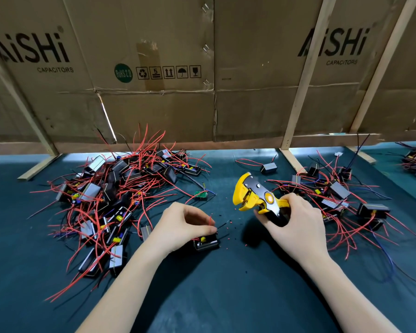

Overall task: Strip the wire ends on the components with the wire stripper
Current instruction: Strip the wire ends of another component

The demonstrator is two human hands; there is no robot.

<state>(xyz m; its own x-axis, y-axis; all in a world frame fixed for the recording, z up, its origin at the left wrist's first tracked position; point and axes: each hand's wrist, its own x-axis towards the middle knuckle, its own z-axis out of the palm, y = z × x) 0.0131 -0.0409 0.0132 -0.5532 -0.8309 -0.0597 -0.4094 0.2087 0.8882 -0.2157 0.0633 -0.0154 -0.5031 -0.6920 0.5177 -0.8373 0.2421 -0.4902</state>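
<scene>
Big unstripped pile [120, 193] left on bench [226, 284], smaller pile [334, 195] right, likely done; right hand [296, 227] grips wire stripper [255, 195]; left hand [185, 224] pinches component [205, 241] wires; insulation bits [233, 227] between hands.

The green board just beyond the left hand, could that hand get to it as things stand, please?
Probably not at once: the left hand is pinching wires of a component. The green board lies bare on the mat just beyond, with nothing between, so once freed it should.
</scene>
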